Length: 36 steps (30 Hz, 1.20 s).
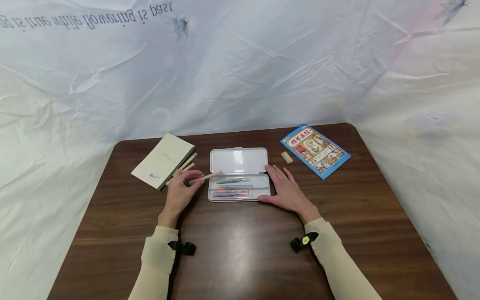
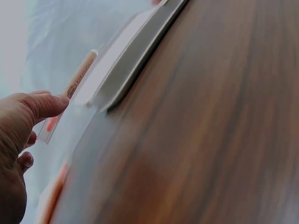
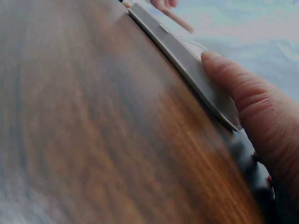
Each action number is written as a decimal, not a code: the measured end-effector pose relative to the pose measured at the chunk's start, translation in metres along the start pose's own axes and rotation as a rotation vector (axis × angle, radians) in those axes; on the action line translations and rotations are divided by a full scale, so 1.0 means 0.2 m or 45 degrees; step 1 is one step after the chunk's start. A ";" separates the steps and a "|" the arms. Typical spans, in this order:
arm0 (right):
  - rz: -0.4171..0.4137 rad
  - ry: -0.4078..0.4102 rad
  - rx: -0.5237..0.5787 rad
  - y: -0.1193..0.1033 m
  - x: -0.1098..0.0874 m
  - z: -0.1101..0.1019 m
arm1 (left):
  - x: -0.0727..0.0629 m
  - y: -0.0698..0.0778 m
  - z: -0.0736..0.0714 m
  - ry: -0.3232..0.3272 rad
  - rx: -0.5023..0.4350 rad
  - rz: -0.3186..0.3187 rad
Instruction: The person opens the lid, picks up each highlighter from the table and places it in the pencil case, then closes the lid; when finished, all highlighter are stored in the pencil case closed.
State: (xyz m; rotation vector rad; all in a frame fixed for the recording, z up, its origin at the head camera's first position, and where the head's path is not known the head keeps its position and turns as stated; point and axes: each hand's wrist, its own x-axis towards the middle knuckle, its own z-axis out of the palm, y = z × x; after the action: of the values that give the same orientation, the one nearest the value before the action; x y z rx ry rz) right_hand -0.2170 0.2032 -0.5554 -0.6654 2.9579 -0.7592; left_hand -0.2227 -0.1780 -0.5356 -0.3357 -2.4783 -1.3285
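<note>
My left hand (image 1: 180, 192) pinches a slim beige pen (image 1: 212, 175) between thumb and fingers, its far end over the left side of the open pencil case (image 1: 262, 182). In the left wrist view the pen (image 2: 83, 70) shows a printed mark and a clear cap with orange inside. My right hand (image 1: 288, 192) rests at the case's right end, fingers spread, thumb on the front rim and forefinger near the hinge. Several pens (image 1: 232, 192) lie in the case's tray, and its white lid (image 1: 251, 161) is folded back.
On the left lies a cream notebook (image 1: 165, 160), with more pens (image 1: 188, 161) along its right edge. A pale eraser (image 1: 286, 157) is behind my right hand, next to a blue-bordered booklet (image 1: 316, 151). White printed cloth (image 1: 240, 83) hangs behind the brown table (image 1: 240, 250).
</note>
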 end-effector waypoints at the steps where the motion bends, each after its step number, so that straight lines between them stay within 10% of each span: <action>1: -0.003 0.003 0.002 0.00 0.00 0.00 | 0.01 0.01 0.02 -0.022 0.002 0.008; 17: 0.007 -0.011 0.012 0.00 0.00 -0.01 | 0.06 0.16 0.30 -0.294 0.080 0.045; 36: -0.007 0.003 0.013 -0.01 0.00 0.00 | 0.07 0.16 0.35 -0.332 0.092 -0.006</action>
State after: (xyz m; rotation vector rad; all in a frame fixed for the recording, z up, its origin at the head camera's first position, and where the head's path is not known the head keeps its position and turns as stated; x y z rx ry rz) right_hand -0.2173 0.2021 -0.5540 -0.6729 2.9530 -0.7755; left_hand -0.2360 -0.1005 -0.5422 -0.5159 -2.7327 -1.2638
